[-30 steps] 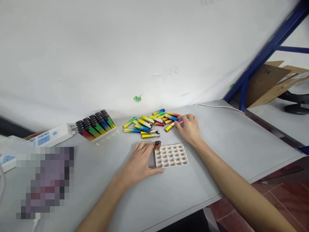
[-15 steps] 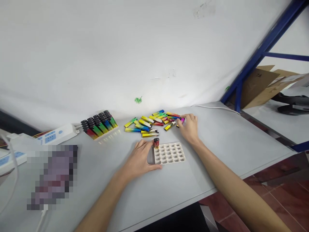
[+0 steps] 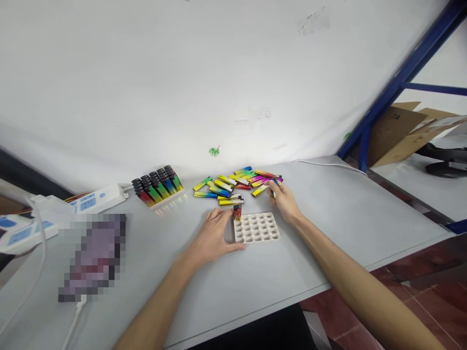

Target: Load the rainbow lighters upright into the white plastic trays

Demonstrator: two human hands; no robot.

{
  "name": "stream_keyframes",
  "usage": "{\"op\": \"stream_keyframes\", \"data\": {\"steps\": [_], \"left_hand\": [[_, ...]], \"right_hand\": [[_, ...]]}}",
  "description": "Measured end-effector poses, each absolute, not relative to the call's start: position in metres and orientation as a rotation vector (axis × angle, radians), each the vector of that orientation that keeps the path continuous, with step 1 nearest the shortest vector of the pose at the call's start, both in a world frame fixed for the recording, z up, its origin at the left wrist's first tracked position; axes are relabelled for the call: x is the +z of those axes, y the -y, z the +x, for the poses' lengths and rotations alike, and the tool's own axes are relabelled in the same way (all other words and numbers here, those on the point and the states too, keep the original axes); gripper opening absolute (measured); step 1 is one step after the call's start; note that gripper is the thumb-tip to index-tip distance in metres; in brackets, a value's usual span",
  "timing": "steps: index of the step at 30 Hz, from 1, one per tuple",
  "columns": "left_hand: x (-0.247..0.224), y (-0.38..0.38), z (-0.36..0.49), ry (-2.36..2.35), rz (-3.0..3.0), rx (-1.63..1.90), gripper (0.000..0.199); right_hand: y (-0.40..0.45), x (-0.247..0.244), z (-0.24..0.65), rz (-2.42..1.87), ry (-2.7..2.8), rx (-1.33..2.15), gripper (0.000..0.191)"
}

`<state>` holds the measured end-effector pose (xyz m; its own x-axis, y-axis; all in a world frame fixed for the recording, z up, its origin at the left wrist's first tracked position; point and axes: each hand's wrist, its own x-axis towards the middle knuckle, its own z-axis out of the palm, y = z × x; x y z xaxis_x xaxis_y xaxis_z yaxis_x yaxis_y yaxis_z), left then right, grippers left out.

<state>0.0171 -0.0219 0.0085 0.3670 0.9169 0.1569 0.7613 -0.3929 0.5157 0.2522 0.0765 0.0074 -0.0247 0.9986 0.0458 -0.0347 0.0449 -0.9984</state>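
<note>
My left hand [image 3: 210, 239] grips the left side of a white tray [image 3: 261, 241] with rows of holes, thumb at its near corner and fingers at its far corner. One red and yellow lighter [image 3: 237, 213] stands upright in the tray's far-left hole, beside my left fingertips. My right hand [image 3: 286, 201] is closed round a lighter with a blue part [image 3: 275, 182], mostly hidden by the fingers. It is just behind the tray, at the right end of a loose pile of shiny coloured lighters [image 3: 223, 186] lying flat.
A second tray [image 3: 168, 199] filled with upright black-topped lighters [image 3: 157, 183] stands at the back left. Beyond it are a white power strip [image 3: 98, 198], cables and a blurred-out item [image 3: 95, 257]. A blue metal frame [image 3: 396, 92] and cardboard boxes [image 3: 397, 129] are at right.
My right hand has drawn back from the pile towards the tray, with a lighter now in its fingers. My left hand stays on the tray. The view has shifted slightly.
</note>
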Motion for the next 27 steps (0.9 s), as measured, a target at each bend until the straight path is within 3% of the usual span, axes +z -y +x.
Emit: {"op": "stream_keyframes", "data": {"steps": [6,12,27], "left_hand": [[0.0057,0.0221,0.0169,-1.488,2.287,0.612,0.083],[0.0082,0.0219,0.0183,-1.482,2.278,0.598,0.077],[0.0056,0.0222,0.0178,-1.501,2.245,0.632,0.08]], "right_hand": [[-0.0714,0.0074,0.2491,-1.027,1.202,1.39,0.044],[-0.0723,0.0119,0.2492,-1.082,0.979,1.522,0.056],[-0.0712,0.0143,0.2485,-1.119,0.97,1.506,0.054]]}}
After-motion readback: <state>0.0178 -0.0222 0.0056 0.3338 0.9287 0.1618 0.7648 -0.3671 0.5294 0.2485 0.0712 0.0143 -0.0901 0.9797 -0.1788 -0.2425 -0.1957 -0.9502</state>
